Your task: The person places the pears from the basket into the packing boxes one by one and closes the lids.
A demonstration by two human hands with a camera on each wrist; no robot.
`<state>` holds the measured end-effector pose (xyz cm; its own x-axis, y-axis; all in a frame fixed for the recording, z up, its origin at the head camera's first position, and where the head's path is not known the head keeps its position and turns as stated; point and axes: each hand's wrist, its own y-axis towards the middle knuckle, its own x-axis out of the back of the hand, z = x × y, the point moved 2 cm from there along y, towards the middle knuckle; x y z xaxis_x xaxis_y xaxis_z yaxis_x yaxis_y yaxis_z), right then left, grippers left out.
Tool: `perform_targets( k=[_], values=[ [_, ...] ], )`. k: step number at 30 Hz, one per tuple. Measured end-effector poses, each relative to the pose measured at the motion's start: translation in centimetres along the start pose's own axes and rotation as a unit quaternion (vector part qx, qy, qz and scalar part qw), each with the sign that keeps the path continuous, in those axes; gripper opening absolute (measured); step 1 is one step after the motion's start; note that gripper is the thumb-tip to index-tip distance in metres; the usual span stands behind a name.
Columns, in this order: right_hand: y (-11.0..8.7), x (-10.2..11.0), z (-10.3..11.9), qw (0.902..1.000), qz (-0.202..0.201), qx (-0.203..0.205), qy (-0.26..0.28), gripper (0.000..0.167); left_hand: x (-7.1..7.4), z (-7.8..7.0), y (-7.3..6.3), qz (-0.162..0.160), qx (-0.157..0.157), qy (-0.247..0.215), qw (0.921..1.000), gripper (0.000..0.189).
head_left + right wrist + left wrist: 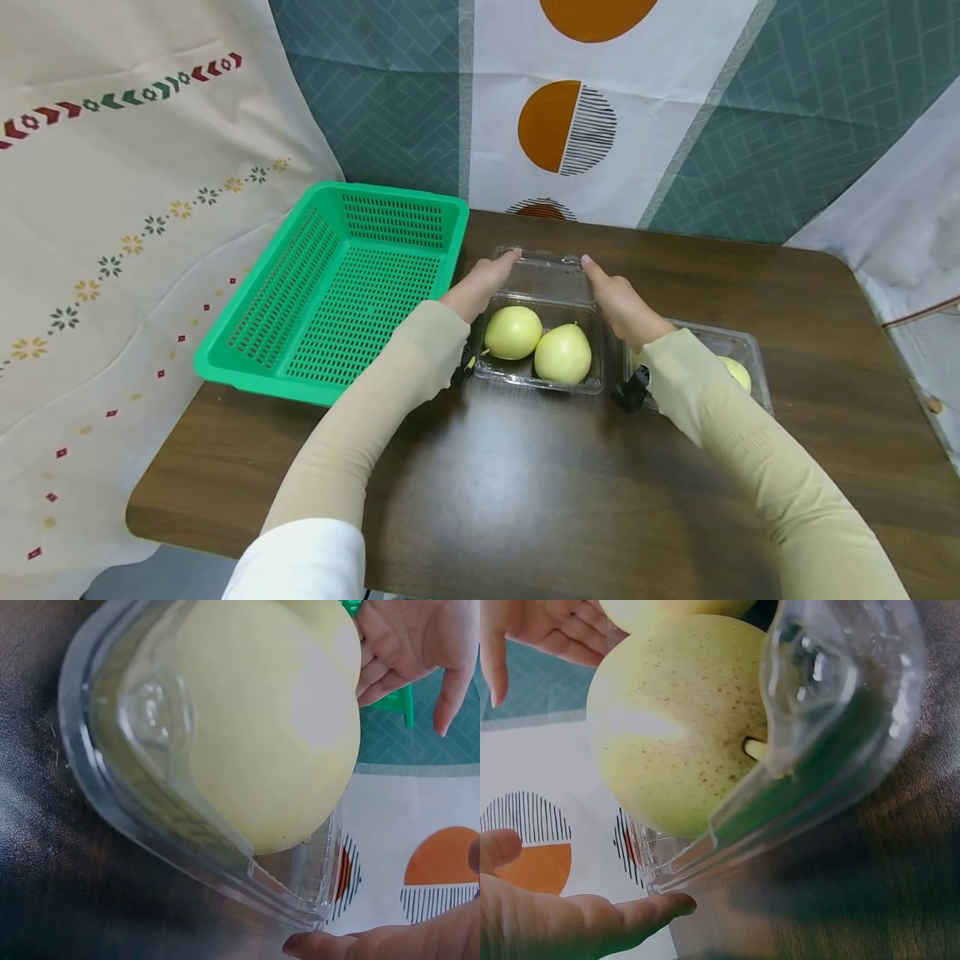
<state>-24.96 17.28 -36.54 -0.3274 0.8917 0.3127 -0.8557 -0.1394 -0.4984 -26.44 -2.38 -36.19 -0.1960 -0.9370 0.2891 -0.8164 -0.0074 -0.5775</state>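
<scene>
A clear plastic clamshell box (540, 383) stands at the middle of the table, its lid (551, 282) raised at the back. Inside sit two yellow-green pears, the left pear (513, 332) and the right pear (562, 354). My left hand (483, 285) is at the lid's left corner, and my right hand (621, 305) is at its right corner. Fingers of both look straight and seem to touch the lid's edge. In the left wrist view, a pear (679, 712) with brown speckles and a short stem shows close up behind the box wall (832, 750).
A green plastic basket (360, 275) with slotted sides stands to the left. Partly behind my right forearm is another clear box (753, 367) with a pear (737, 372) in it. Patterned cloths hang behind and beside the wooden table (525, 483).
</scene>
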Motion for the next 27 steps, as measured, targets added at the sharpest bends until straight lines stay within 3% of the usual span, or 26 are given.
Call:
perform_targets(
  k=[9,27],
  values=[
    [-0.1,0.3,-0.2,0.9999,0.015,-0.007,0.001,0.091,0.1,-0.1,0.0,0.005,-0.002,-0.004,1.0,0.083],
    [-0.7,0.8,0.3,0.9988,-0.046,0.016,0.008,0.088,0.9,-1.3,-1.2,0.006,-0.031,-0.02,0.9993,0.077]
  ],
)
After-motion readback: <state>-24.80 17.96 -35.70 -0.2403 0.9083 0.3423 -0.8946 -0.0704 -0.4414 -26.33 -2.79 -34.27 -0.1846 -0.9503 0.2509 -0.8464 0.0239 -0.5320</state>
